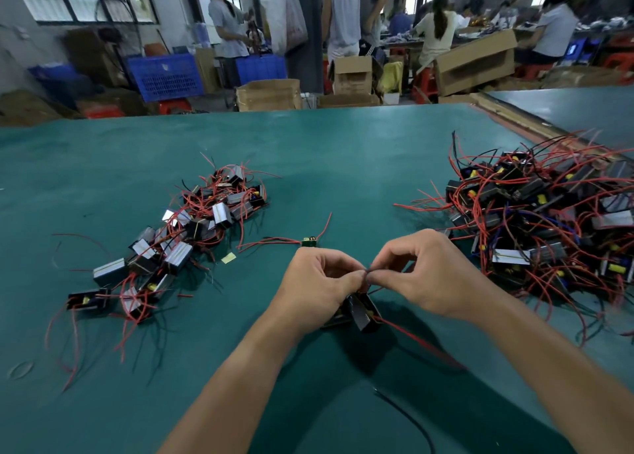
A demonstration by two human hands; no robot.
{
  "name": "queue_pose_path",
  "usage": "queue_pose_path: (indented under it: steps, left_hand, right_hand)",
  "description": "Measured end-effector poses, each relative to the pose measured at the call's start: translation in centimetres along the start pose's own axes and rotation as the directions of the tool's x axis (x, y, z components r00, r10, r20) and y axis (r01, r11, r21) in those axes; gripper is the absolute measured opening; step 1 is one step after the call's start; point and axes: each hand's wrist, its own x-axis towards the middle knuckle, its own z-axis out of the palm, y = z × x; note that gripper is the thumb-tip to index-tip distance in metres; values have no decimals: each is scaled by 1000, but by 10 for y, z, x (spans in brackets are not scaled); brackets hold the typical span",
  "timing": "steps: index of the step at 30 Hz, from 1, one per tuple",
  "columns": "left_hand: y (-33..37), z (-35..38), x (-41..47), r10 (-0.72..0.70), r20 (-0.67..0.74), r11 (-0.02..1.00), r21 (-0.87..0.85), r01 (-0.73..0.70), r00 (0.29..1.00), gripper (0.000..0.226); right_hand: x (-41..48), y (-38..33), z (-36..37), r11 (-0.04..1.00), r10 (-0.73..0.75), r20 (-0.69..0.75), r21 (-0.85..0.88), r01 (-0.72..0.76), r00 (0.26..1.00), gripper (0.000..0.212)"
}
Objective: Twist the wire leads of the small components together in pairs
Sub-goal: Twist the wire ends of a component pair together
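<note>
My left hand (319,282) and my right hand (425,268) meet above the green table (343,165), fingertips pinching thin wire leads (368,271) between them. Below the fingers hang small black box components (363,311), partly hidden by my left hand. A red lead (411,337) and a black lead (404,416) trail from them toward me. One small green component (309,241) with red leads lies just beyond my left hand.
A pile of components with red leads (171,240) lies on the left, a larger tangled pile (542,227) on the right. Beyond the table's far edge stand cardboard boxes (269,94), blue crates (164,76) and several people.
</note>
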Motion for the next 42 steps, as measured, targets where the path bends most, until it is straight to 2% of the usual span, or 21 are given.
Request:
queue_pose_path:
  steps: [3, 7, 13, 16, 21, 23, 25, 27, 29, 31, 35, 42]
  left_hand:
    - [0, 3, 0, 58, 5, 997, 58, -58, 998, 27]
    - [-2, 5, -1, 121, -17, 977, 177, -116, 992, 19]
    - [-2, 2, 2, 161, -43, 966, 214, -148, 986, 17]
    - [-3, 3, 1, 175, -30, 959, 231, -164, 984, 14]
    - [-3, 3, -1, 245, 3, 919, 319, -234, 969, 10]
    - [-3, 3, -2, 264, 8, 907, 337, -251, 964, 10]
    - [-3, 3, -1, 269, 1, 905, 341, -253, 963, 11]
    - [-5, 3, 0, 244, -27, 924, 311, -224, 970, 14]
    - [-6, 2, 2, 199, -64, 946, 275, -174, 978, 16]
    - [-8, 4, 4, 156, -94, 961, 243, -130, 983, 17]
    - [-10, 2, 6, 98, -94, 979, 188, -79, 991, 16]
    - [-11, 2, 3, 114, -70, 977, 189, -99, 991, 15]
  right_hand:
    - [1, 1, -4, 987, 77, 38, 136, -82, 996, 16]
    - [1, -1, -6, 930, 196, 128, 290, -226, 972, 19]
    - [2, -2, -8, 896, 217, 165, 358, -263, 962, 10]
    - [2, -4, -5, 864, 269, 170, 392, -316, 948, 18]
    - [3, -8, -1, 692, 445, 290, 489, -531, 847, 27]
    - [3, -7, -1, 667, 482, 319, 470, -578, 816, 28]
    - [3, -5, 1, 715, 475, 269, 437, -546, 838, 26]
    - [3, -4, 5, 816, 417, 145, 376, -439, 897, 23]
    - [3, -3, 8, 911, 308, -11, 290, -292, 951, 18]
    - [3, -1, 9, 975, 190, -116, 141, -173, 975, 19]
    - [1, 2, 12, 996, 60, -139, -59, -69, 988, 15]
    - [0, 0, 9, 981, 39, -55, -186, -49, 998, 15]
